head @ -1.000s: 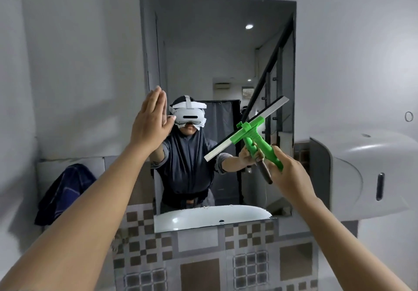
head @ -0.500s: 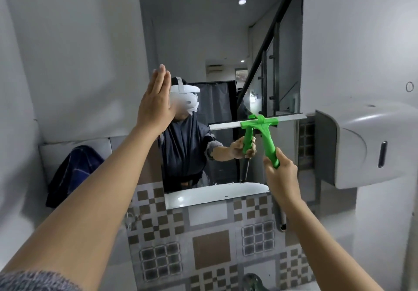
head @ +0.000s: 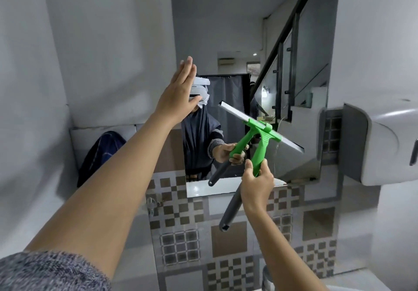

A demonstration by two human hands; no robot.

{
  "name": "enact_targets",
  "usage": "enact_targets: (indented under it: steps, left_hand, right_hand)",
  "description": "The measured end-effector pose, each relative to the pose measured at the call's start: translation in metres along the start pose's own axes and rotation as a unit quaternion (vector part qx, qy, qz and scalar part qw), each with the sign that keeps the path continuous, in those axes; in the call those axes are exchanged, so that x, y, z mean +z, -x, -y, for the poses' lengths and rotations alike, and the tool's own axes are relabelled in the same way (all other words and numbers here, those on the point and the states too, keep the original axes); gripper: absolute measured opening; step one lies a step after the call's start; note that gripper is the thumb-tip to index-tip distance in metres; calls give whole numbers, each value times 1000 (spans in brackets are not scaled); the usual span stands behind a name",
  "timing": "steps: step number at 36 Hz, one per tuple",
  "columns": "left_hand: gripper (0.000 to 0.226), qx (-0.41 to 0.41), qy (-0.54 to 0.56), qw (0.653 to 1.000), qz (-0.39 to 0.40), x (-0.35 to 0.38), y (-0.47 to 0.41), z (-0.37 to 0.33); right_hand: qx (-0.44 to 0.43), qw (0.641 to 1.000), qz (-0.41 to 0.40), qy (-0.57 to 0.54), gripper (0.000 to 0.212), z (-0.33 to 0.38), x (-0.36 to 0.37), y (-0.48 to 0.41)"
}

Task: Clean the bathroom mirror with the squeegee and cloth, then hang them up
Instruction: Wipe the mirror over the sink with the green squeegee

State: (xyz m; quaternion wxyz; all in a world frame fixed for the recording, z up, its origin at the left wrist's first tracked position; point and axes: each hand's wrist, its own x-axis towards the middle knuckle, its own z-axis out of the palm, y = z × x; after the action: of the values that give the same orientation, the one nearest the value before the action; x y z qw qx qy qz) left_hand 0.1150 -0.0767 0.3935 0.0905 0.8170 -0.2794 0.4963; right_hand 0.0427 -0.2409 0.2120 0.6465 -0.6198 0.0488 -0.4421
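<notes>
The wall mirror [head: 226, 30] fills the upper middle of the head view. My right hand [head: 256, 184] grips the green squeegee [head: 262, 146] by its handle, low on the mirror's right half. Its white blade [head: 235, 112] slants down to the right against the glass, and a grey handle end [head: 230, 209] hangs below my fist. My left hand [head: 178, 94] is flat with fingers together, raised at the mirror's left edge, holding nothing. A dark blue cloth [head: 99, 155] hangs on the wall ledge to the left.
A white wall dispenser [head: 389, 146] juts out on the right, close to the mirror's edge. Patterned brown and grey tiles [head: 226, 241] cover the wall below the mirror. A small hook [head: 150, 202] sits on the tiles at lower left.
The squeegee blade has tilted from level to slanting down to the right, and my right hand has dropped lower. My left hand has stayed raised at the mirror's left edge.
</notes>
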Motion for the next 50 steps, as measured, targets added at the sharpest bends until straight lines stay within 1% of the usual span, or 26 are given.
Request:
enact_targets:
  steps: [8, 12, 19, 23, 27, 32, 36, 37, 42, 46, 50]
  left_hand:
    - [75, -7, 3, 1000, 9, -2, 0, -2]
    - [75, -10, 5, 1000, 13, -3, 1, -3]
    - [75, -12, -6, 1000, 25, -4, 1, -4]
    - [75, -14, -7, 1000, 26, -5, 1, -5]
    - [74, -18, 0, 1000, 25, -4, 1, -7]
    - [70, -25, 10, 1000, 12, 0, 5, -9]
    - [69, -30, 15, 999, 3, 2, 8, -10]
    - [69, -31, 16, 999, 2, 3, 9, -10]
    - [68, -41, 18, 999, -4, 8, 17, -12]
    - [68, -50, 19, 999, -6, 13, 24, -17]
    - [73, -75, 30, 997, -11, 18, 31, -22]
  right_hand:
    - [-7, 1000, 17, -12, 7, -6, 13, 19]
    - [-1, 1000, 24, -10, 7, -8, 17, 23]
    - [4, 999, 40, -9, 22, -11, 22, 30]
    - [-2, 998, 56, -6, 18, -11, 25, 35]
    - [-10, 998, 66, 19, 15, -13, 25, 39]
    - [-17, 994, 89, 60, 23, -21, 30, 46]
    - [-35, 991, 111, 72, 9, -23, 26, 51]
    - [-38, 989, 116, 78, 10, -24, 25, 51]
    - [-41, 982, 130, 134, 44, -26, 17, 48]
    - [-64, 970, 151, 180, 44, -25, 7, 42]
    - [-91, 947, 172, 257, 49, -20, -8, 33]
